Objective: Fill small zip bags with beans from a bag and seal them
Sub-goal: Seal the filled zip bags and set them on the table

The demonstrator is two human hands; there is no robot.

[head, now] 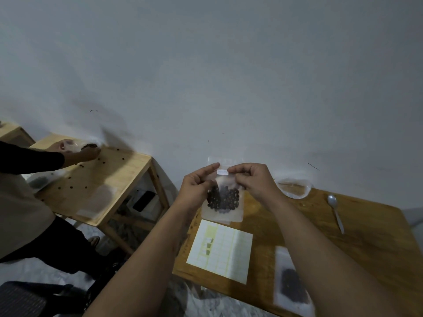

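Head view. Pinching a small zip bag (223,209) at its top strip with the left hand (196,186) and the right hand (254,181), fingers curled on either side of a small white label (222,172). Holding it upright in the air over the left part of the desk (366,236), with dark beans (223,199) gathered in its lower half. Below it on the desk, a sheet of labels (220,250); to the right, a spoon (335,211); by the wall, a crumpled clear bag (294,187); near the front edge, another bag of beans (291,284) lying flat. Off to the left, a second desk (103,179) strewn with loose beans, another person (23,202) beside it.
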